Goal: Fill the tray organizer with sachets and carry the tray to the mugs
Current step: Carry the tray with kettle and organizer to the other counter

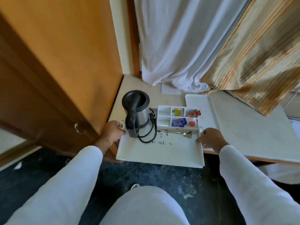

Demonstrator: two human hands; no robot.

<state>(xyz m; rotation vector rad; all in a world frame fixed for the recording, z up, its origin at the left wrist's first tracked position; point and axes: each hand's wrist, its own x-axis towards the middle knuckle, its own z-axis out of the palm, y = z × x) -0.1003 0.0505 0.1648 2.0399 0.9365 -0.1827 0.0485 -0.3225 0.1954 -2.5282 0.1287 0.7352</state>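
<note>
A white tray (162, 155) juts over the front edge of the counter, and I hold it at both sides. My left hand (112, 130) grips its left rim beside the kettle. My right hand (211, 138) grips the right rim. On the tray's far half sits a white compartment organizer (164, 118). It holds a yellow sachet (177, 111), a red sachet (193, 113), a blue sachet (178, 123) and a round red-and-white sachet (191, 123). Its two left compartments look empty. A metal spoon (180, 132) lies in front of the organizer. No mugs are in view.
A steel and black kettle (136, 114) with its black cord (149, 135) stands on the tray's left. A second white tray (199, 104) lies to the right on the counter (253, 130). A wooden cupboard door (56, 70) is at left, curtains behind, dark floor below.
</note>
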